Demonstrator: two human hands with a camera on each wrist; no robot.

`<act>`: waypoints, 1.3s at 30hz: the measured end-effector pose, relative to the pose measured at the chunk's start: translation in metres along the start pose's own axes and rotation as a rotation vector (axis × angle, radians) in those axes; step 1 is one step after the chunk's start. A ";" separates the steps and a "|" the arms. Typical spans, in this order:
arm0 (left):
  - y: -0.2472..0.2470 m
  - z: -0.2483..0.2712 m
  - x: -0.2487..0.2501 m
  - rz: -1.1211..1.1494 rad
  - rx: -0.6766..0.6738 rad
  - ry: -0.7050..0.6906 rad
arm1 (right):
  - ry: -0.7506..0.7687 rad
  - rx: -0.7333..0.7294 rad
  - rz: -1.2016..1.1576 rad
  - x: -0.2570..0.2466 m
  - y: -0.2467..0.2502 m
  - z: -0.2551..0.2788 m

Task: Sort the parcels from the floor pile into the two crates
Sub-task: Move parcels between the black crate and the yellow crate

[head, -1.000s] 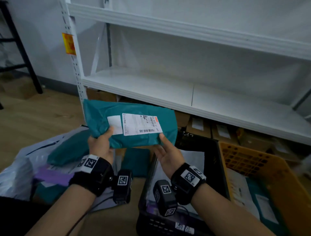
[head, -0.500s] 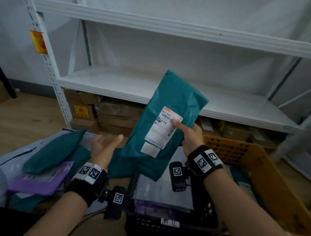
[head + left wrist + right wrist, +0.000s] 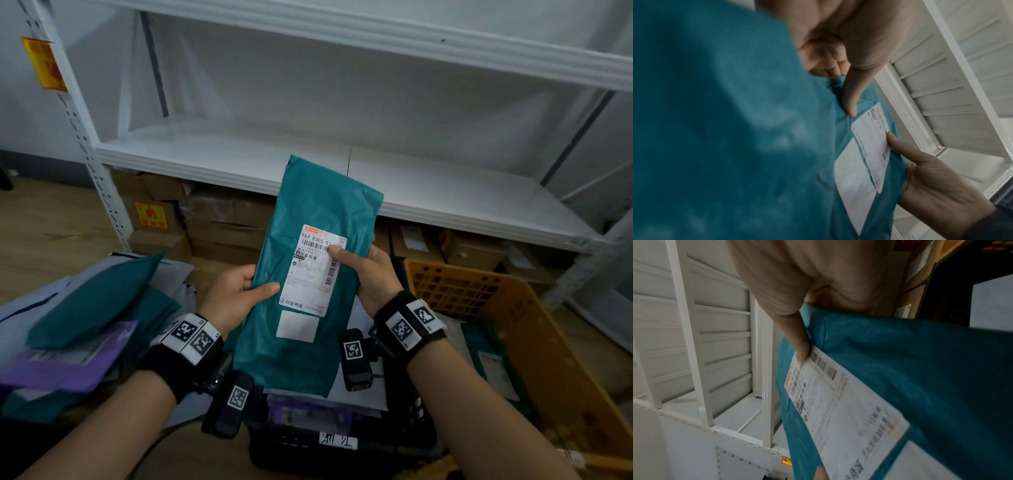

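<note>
I hold a teal plastic mailer [image 3: 318,205] upright in front of me, above the black crate [image 3: 291,452]. Its white shipping label [image 3: 311,270] faces me. My left hand [image 3: 239,291] grips the mailer's left edge, thumb on the front. My right hand [image 3: 366,270] grips the right edge, thumb on the label's barcode. In the left wrist view the mailer [image 3: 715,129] fills the left side, with my left thumb [image 3: 851,97] pressed on it. The right wrist view shows my right thumb [image 3: 799,344] on the label [image 3: 838,402]. The yellow crate [image 3: 548,359] stands to the right.
The floor pile [image 3: 85,308] of teal, purple and grey mailers lies at the left. Both crates hold parcels. A white metal shelf unit [image 3: 445,192] stands close behind, with cardboard boxes [image 3: 222,222] under its lowest board. Wooden floor [image 3: 41,233] shows at the far left.
The mailer turned from lying flat to upright. My left hand let go half a second ago and now grips its left edge again. My right hand kept hold.
</note>
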State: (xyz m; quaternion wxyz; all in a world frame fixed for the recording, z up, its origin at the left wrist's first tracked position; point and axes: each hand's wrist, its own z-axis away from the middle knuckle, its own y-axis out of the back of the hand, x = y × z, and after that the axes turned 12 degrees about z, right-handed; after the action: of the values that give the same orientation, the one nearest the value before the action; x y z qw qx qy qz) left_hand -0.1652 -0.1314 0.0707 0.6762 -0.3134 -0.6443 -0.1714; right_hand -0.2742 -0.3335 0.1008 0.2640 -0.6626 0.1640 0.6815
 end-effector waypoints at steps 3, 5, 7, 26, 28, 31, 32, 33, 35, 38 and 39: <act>-0.003 -0.002 -0.008 0.028 0.012 -0.026 | -0.032 -0.026 0.044 0.007 0.003 -0.001; -0.009 -0.004 -0.015 0.039 0.036 -0.041 | -0.042 -0.046 0.127 0.013 0.007 -0.004; -0.013 -0.009 -0.025 0.001 0.067 -0.057 | -0.014 0.045 0.212 0.017 0.016 -0.011; 0.029 -0.010 -0.124 -0.851 -0.215 0.405 | -0.562 0.159 0.663 0.149 0.033 -0.112; 0.031 -0.009 -0.123 -0.859 -0.209 0.400 | -0.526 0.109 0.829 0.161 0.024 -0.125; 0.033 -0.008 -0.122 -0.792 -0.161 0.369 | -0.409 0.004 1.389 0.177 0.010 -0.136; 0.034 -0.008 -0.122 -0.757 -0.156 0.376 | -0.338 -0.073 1.575 0.181 0.004 -0.136; 0.034 -0.008 -0.121 -0.714 -0.160 0.399 | -0.271 -0.184 1.728 0.186 -0.002 -0.136; 0.035 -0.009 -0.119 -0.653 -0.174 0.420 | -0.252 -0.466 1.875 0.199 -0.014 -0.135; 0.035 -0.014 -0.120 -0.634 -0.181 0.402 | -0.386 -0.685 1.856 0.227 -0.015 -0.130; 0.035 -0.014 -0.120 -0.627 -0.182 0.406 | -0.388 -0.699 1.841 0.235 -0.013 -0.129</act>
State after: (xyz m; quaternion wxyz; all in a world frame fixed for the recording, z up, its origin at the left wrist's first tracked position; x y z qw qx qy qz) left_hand -0.1458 -0.1354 -0.0537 0.6740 -0.1196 -0.5442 -0.4851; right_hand -0.1575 -0.3631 -0.1390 -0.5531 -0.1957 0.3576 0.7266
